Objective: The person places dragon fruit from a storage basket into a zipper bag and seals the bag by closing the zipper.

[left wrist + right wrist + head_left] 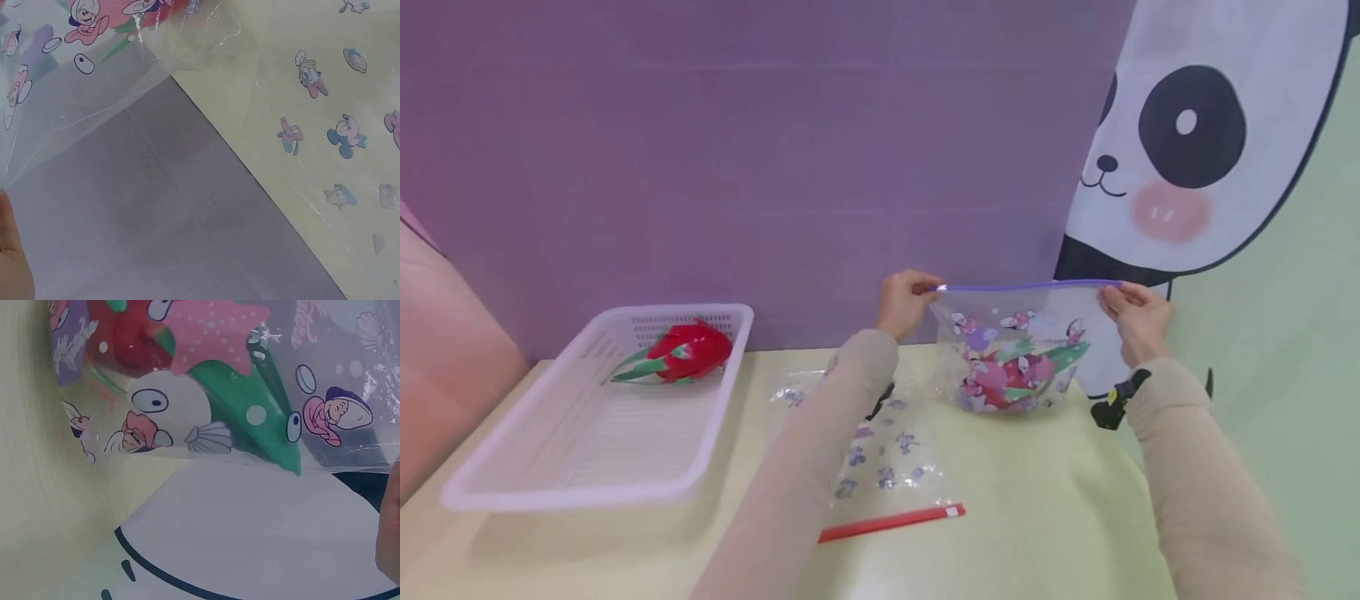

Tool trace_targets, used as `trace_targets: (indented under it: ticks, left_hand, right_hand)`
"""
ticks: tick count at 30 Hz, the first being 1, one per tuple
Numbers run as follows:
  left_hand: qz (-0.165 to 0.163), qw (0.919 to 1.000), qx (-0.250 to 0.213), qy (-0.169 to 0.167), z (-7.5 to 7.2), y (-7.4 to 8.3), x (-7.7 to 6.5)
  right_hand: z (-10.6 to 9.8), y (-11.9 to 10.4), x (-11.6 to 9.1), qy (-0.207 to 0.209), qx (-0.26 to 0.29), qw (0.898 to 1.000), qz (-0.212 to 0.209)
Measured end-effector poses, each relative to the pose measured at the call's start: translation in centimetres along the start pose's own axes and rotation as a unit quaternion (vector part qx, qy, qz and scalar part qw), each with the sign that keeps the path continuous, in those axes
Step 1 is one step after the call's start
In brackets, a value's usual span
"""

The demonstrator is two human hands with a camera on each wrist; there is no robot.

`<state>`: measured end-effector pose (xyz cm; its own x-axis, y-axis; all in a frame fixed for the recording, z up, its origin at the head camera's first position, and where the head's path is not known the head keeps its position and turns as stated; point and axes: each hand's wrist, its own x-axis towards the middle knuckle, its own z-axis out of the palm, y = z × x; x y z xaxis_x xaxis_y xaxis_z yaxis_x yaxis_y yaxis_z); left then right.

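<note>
A clear printed slider bag with a purple zip strip stands upright, its top edge stretched between both hands. Inside it lies a red flower with green leaves. My left hand pinches the left end of the strip, beside the white slider. At the right end my right hand pinches the strip between thumb and fingers. Only an edge of the left hand shows in the left wrist view, and part of the right hand in the right wrist view.
A second clear bag with a red zip strip lies flat on the table, partly behind the left forearm. To the left, a white plastic basket holds another red flower. A purple backdrop and panda print rise behind.
</note>
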<state>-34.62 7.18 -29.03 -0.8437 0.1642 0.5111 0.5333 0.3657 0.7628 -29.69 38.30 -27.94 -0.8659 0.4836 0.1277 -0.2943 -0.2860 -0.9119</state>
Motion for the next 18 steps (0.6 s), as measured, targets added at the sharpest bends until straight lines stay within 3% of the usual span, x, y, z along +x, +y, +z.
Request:
trace_targets:
  ticks: [5,13,18]
  left_hand:
    - [-0.005,0.9996,0.014,-0.022,-0.1,-0.29,-0.02]
    - [-0.021,0.9981,0.008,-0.058,0.0,0.12,-0.17]
    - [-0.017,0.9964,0.011,-0.082,0.16,0.57,-0.28]
  right_hand:
    - [-0.08,0.24,-0.06,0.005,-0.027,1.0,0.007]
    - [-0.31,0.45,0.02,0.034,-0.166,0.986,0.006]
    - [-0.23,0.66,0.26,0.059,-0.168,0.984,0.012]
